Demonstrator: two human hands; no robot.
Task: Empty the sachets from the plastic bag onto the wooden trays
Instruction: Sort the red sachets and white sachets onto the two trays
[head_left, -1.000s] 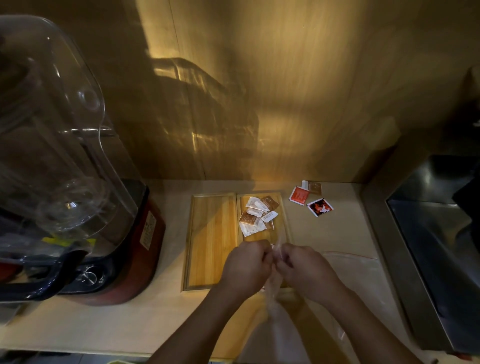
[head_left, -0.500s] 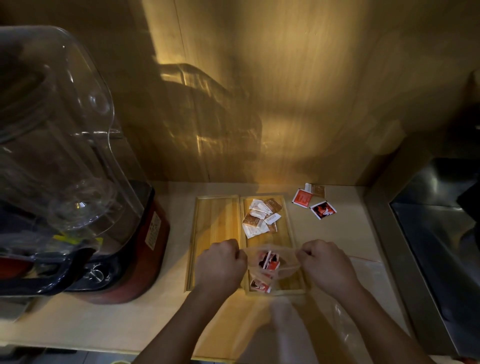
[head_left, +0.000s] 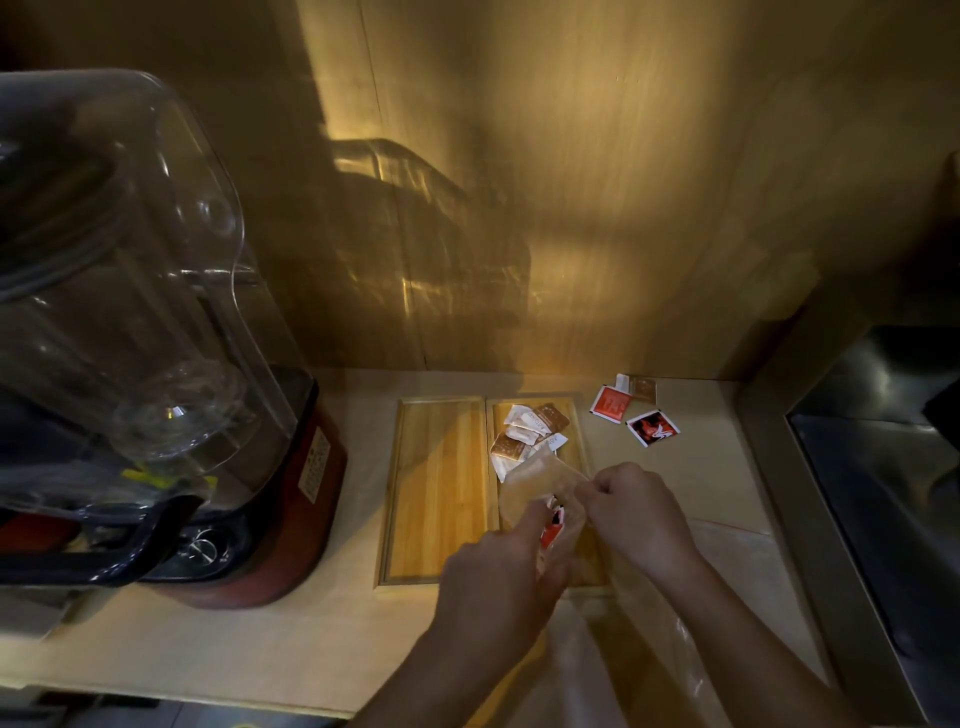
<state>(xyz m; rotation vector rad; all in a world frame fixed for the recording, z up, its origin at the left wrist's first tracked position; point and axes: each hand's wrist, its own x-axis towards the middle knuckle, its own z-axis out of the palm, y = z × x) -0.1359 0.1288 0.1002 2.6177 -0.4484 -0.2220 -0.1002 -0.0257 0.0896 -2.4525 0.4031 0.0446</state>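
Dim wood-panelled counter (head_left: 332, 639), seemingly beige, bears trays (head_left: 436, 488).

No legible text: print on sachets (head_left: 535, 423), red packet (head_left: 611, 404), blender label (head_left: 315, 464) too blurred.

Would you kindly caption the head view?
Both hands hold a clear bag of sachets over the right tray.

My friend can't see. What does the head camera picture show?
Two hands, left hand and right hand, hold a clear plastic bag of sachets over the right wooden tray, beside an empty left tray.
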